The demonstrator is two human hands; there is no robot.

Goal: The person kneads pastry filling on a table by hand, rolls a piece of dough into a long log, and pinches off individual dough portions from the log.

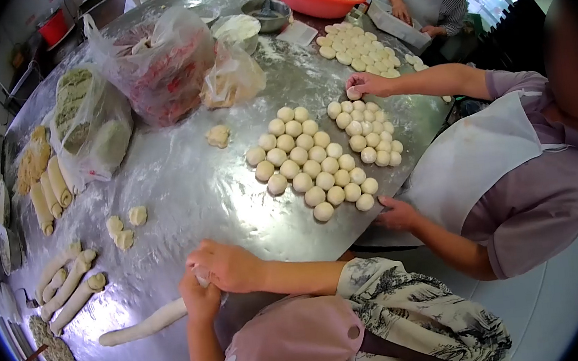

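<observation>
Simply a pale dough rope (145, 323), long, slightly bent, round-ended

Can pass over bare tabletop (183, 177) left of the large ball cluster (298, 155), but is blocked lower left of it by the dough rope (145, 324), and right of it by another ball group (366, 127) and a co-worker's hand (368, 85).
</observation>
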